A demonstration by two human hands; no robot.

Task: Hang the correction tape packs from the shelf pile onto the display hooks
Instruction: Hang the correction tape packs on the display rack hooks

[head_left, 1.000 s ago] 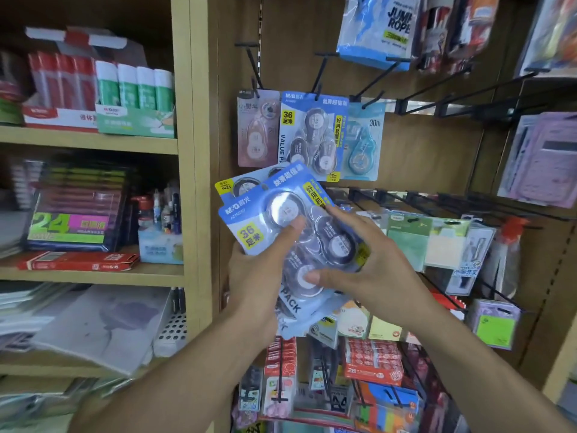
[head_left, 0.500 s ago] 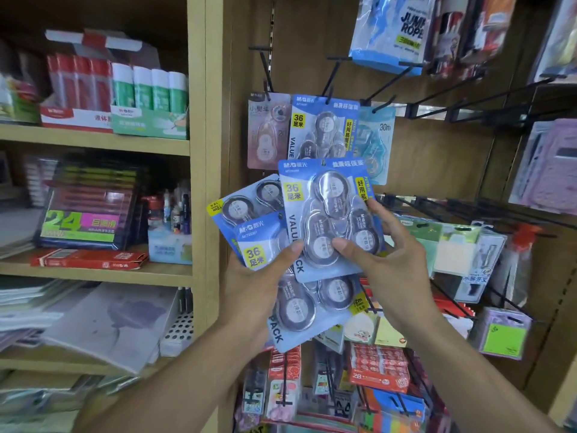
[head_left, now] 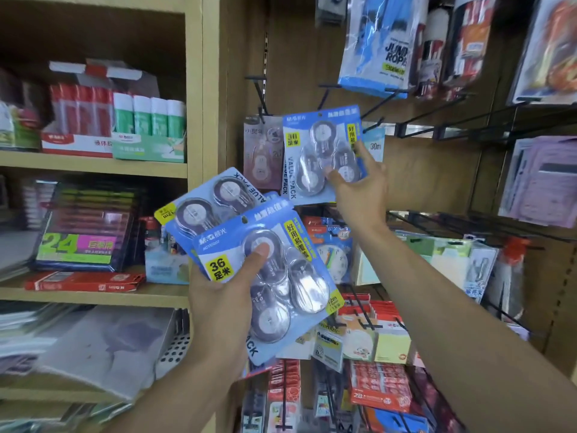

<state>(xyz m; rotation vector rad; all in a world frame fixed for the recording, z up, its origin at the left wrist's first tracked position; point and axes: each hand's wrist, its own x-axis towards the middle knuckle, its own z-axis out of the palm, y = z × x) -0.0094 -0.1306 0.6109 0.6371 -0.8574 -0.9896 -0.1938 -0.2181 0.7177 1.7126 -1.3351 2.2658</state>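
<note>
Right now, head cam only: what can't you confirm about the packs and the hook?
- Hook under the raised pack: hidden by the pack; hole threaded or not, cannot tell.
- Right hand: fingers behind the card, hidden.
- Pack count in the left hand: two faces show; front pack covers the rear pack, edges of more peek out.
- Small print on every pack: motion blur.

Showing blue packs [head_left: 323, 154] with yellow labels, red and green glue [head_left: 115, 117], a red box [head_left: 84, 281].
</note>
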